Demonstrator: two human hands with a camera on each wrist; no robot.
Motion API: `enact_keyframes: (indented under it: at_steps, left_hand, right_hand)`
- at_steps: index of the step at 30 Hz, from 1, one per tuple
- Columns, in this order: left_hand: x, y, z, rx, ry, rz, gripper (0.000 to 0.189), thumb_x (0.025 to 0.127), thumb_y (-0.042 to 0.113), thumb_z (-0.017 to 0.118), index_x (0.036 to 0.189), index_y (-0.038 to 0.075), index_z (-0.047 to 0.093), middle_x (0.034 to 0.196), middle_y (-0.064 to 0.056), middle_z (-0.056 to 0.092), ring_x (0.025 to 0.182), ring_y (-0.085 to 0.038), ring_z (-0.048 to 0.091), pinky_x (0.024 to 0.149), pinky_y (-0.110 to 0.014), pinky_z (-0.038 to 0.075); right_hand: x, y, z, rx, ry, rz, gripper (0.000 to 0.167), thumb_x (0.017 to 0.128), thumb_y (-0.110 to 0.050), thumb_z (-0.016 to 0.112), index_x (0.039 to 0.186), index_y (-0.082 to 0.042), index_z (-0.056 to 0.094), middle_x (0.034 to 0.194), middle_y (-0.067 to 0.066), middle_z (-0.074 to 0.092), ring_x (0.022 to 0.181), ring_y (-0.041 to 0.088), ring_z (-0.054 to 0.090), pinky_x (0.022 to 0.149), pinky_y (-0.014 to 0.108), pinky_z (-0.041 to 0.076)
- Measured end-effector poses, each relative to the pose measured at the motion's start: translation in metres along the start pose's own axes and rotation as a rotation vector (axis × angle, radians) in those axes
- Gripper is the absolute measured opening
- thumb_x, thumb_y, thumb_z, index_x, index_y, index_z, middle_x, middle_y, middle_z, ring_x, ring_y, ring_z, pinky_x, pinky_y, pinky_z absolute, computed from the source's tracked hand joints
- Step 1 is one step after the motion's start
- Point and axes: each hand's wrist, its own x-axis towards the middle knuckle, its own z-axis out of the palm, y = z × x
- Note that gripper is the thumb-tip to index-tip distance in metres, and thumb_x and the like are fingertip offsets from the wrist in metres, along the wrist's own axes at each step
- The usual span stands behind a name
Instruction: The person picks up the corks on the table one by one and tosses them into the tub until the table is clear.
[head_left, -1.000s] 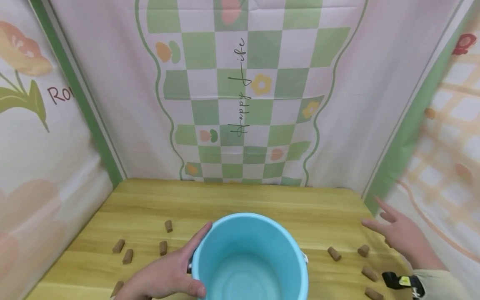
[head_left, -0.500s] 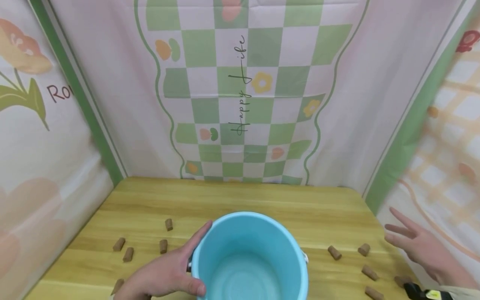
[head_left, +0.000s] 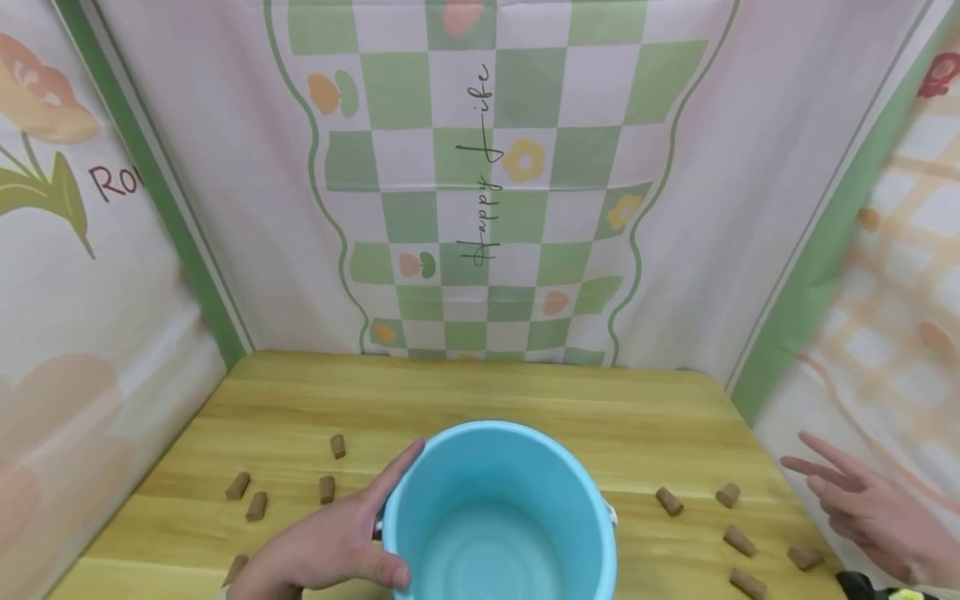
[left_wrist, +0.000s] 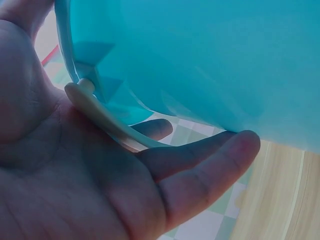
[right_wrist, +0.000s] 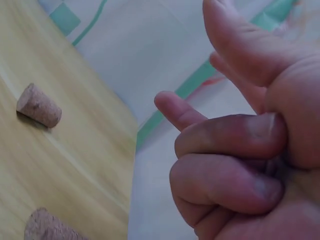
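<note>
A light blue bucket [head_left: 495, 471] stands at the front middle of the wooden table, its round inner bottom showing. My left hand [head_left: 330, 542] grips its left side, thumb over the rim and fingers along the outer wall. The left wrist view shows the bucket's pale handle [left_wrist: 107, 117] lying across that palm. Past the table's right edge is my right hand [head_left: 873, 508], with some fingers stretched out. Two of its fingers [right_wrist: 225, 185] fold toward the palm in the right wrist view; no object shows in them. The nearest cork [head_left: 805, 557] lies on the table to its left.
Several more corks lie right of the bucket, among them one cork [head_left: 669, 501] close to it. Left of it are several others, including a cork [head_left: 337, 446] farther back. Printed cloth [head_left: 525, 217] hangs behind the table [head_left: 480, 383] and on both sides.
My right hand has moved right and toward me, off the table's edge, uncovering a cork that its wrist hid. My left hand and the bucket keep their place.
</note>
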Motion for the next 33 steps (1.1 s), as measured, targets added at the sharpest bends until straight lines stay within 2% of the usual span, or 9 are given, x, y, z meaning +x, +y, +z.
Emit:
enact_keyframes:
  at_steps: [4, 6, 12, 15, 24, 27, 30, 32, 33]
  left_hand:
    - [-0.001, 0.000, 0.000, 0.005, 0.002, 0.000, 0.114, 0.085, 0.045, 0.079, 0.159, 0.033, -0.007, 0.154, -0.018, 0.027, 0.128, -0.038, 0.043, 0.093, -0.036, 0.049]
    - [-0.001, 0.001, 0.000, 0.008, 0.007, -0.003, 0.114, 0.085, 0.044, 0.080, 0.159, 0.034, -0.006, 0.154, -0.018, 0.027, 0.128, -0.038, 0.043, 0.093, -0.036, 0.049]
    - [0.000, 0.001, 0.000, 0.005, 0.002, 0.000, 0.114, 0.085, 0.045, 0.079, 0.159, 0.033, -0.007, 0.155, -0.018, 0.026, 0.128, -0.038, 0.043, 0.094, -0.037, 0.049]
    - [0.001, 0.000, 0.000, -0.004, -0.005, 0.001, 0.114, 0.086, 0.045, 0.078, 0.159, 0.032, -0.007, 0.154, -0.019, 0.026, 0.128, -0.038, 0.043, 0.094, -0.037, 0.049]
    - [0.000, 0.001, 0.000, -0.007, 0.010, -0.008, 0.115, 0.084, 0.044, 0.080, 0.160, 0.032, -0.006, 0.153, -0.019, 0.028, 0.127, -0.038, 0.045, 0.093, -0.037, 0.050]
    - [0.000, 0.001, 0.001, -0.019, 0.002, 0.005, 0.115, 0.085, 0.044, 0.080, 0.159, 0.032, -0.006, 0.153, -0.021, 0.028, 0.127, -0.038, 0.046, 0.093, -0.038, 0.050]
    - [0.000, 0.002, 0.002, -0.027, -0.006, 0.019, 0.115, 0.085, 0.044, 0.080, 0.159, 0.032, -0.007, 0.153, -0.022, 0.027, 0.126, -0.036, 0.046, 0.093, -0.040, 0.050]
    - [0.000, 0.001, 0.002, -0.030, -0.008, 0.019, 0.115, 0.085, 0.044, 0.080, 0.159, 0.032, -0.007, 0.153, -0.022, 0.028, 0.126, -0.033, 0.047, 0.093, -0.040, 0.050]
    - [0.000, 0.001, 0.002, -0.031, -0.009, 0.018, 0.115, 0.085, 0.044, 0.080, 0.159, 0.032, -0.007, 0.153, -0.022, 0.028, 0.126, -0.033, 0.047, 0.093, -0.040, 0.050]
  right_hand:
    - [-0.004, 0.006, -0.006, -0.029, -0.004, 0.024, 0.061, 0.110, -0.002, 0.026, 0.145, -0.052, 0.035, 0.132, -0.024, 0.056, 0.047, 0.028, 0.011, 0.038, 0.045, 0.014]
    - [-0.007, 0.010, -0.010, -0.037, -0.043, 0.033, 0.061, 0.110, -0.002, 0.025, 0.143, -0.052, 0.039, 0.133, -0.025, 0.055, 0.046, 0.030, 0.011, 0.034, 0.046, 0.014]
    - [-0.012, 0.022, -0.023, 0.186, -0.261, 0.105, 0.067, 0.110, 0.000, 0.015, 0.144, -0.049, 0.045, 0.137, -0.019, 0.056, 0.045, 0.030, 0.010, 0.035, 0.047, 0.009]
    - [-0.014, 0.028, -0.028, 0.243, -0.314, 0.177, 0.066, 0.110, -0.001, 0.016, 0.142, -0.047, 0.050, 0.135, -0.019, 0.057, 0.047, 0.030, 0.009, 0.039, 0.046, 0.008]
    - [-0.017, 0.036, -0.031, 0.197, -0.366, 0.340, 0.059, 0.111, -0.007, 0.022, 0.136, -0.047, 0.058, 0.128, -0.025, 0.059, 0.050, 0.033, 0.009, 0.045, 0.045, 0.010]
    - [-0.019, 0.037, -0.031, 0.187, -0.336, 0.373, 0.056, 0.111, -0.007, 0.026, 0.134, -0.045, 0.060, 0.127, -0.021, 0.060, 0.050, 0.035, 0.008, 0.043, 0.045, 0.018]
    - [-0.020, 0.038, -0.034, 0.148, -0.266, 0.432, 0.049, 0.110, -0.006, 0.033, 0.133, -0.037, 0.062, 0.129, -0.009, 0.061, 0.051, 0.032, 0.034, 0.051, 0.043, 0.040]
    - [-0.022, 0.039, -0.037, 0.102, -0.219, 0.463, 0.044, 0.109, -0.005, 0.037, 0.135, -0.030, 0.062, 0.130, 0.000, 0.061, 0.066, 0.029, 0.050, 0.068, 0.040, 0.050]
    - [-0.024, 0.040, -0.038, 0.078, -0.212, 0.470, 0.043, 0.108, -0.005, 0.038, 0.136, -0.028, 0.061, 0.131, 0.003, 0.061, 0.076, 0.029, 0.055, 0.073, 0.040, 0.050]
